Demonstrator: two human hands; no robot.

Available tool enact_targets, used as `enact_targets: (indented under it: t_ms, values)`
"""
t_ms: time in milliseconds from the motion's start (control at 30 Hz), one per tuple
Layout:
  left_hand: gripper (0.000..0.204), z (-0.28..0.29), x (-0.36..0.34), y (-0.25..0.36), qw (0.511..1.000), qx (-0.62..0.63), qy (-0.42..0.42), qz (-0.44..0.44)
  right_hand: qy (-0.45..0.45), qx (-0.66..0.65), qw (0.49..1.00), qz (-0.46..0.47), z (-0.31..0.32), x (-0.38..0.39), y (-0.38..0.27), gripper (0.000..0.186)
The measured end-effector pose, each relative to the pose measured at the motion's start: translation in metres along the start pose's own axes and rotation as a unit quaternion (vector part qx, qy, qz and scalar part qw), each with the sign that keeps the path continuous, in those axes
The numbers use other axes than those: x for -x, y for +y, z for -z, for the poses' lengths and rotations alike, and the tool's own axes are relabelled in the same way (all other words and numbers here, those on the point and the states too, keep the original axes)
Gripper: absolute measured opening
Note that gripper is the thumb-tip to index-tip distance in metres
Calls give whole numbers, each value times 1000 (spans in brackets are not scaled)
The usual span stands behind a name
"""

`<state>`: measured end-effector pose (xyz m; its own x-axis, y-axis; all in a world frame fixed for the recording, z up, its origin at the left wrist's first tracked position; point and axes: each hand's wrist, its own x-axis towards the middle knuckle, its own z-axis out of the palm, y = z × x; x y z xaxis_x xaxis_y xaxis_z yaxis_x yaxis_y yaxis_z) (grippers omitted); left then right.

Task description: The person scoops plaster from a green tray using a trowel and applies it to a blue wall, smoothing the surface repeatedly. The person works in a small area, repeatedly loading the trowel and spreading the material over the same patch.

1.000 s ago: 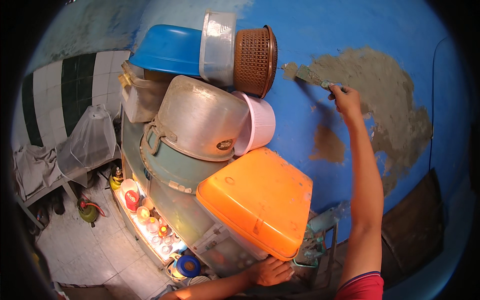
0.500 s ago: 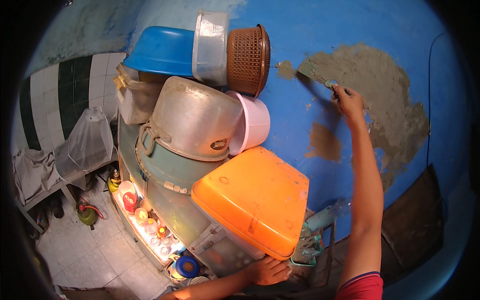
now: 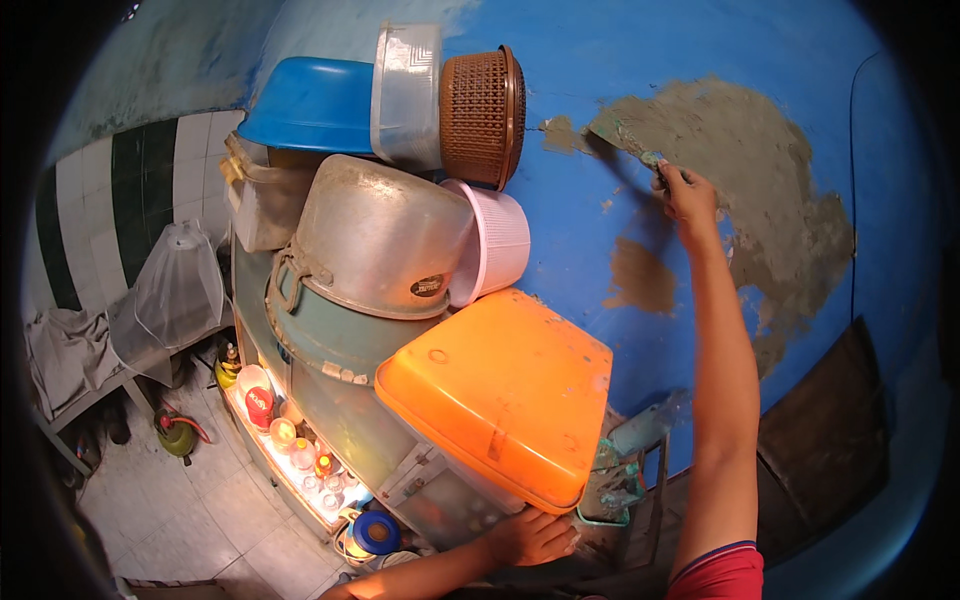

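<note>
1. Trowel [image 3: 622, 140] up on the blue wall [image 3: 572, 240], blade at the upper-left edge of the big grey patch [image 3: 760, 150], just right of a smaller grey smear [image 3: 560, 135].
2. Right hand [image 3: 688, 198] has the handle gripped, arm stretched upward.
3. And there's a shift! Against a second ago, the blade sits slightly farther from that smear; the piled containers, orange tub [image 3: 500, 390] included, show farther left in view.
4. Left hand [image 3: 535, 538] stays low at the tub's bottom edge, fingers bent; holding or merely resting, I cannot tell.
5. Tough viewing now: the coated blade blends into the patch, the right hand covers most of the handle, and both arms are cut off below.
</note>
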<state>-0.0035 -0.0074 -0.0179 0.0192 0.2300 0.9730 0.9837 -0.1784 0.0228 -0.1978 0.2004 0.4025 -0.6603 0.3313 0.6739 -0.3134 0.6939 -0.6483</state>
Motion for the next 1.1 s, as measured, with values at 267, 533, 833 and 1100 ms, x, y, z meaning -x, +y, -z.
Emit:
enact_targets:
  t_ms: [267, 533, 833, 1100]
  values:
    - [32, -3, 5, 3, 1000, 4, -6, 18, 58, 63, 996, -12, -11, -6, 16, 30]
    - [34, -4, 5, 3, 1000, 4, -14, 22, 22, 22, 999, -12, -25, -4, 11, 27]
    - [34, -4, 5, 1, 1000, -1, -8, 4, 29, 53, 998, -22, 11, 9, 3, 31]
    - [34, -2, 5, 3, 1000, -5, -20, 22, 22, 139, 990, 24, -18, -4, 23, 34]
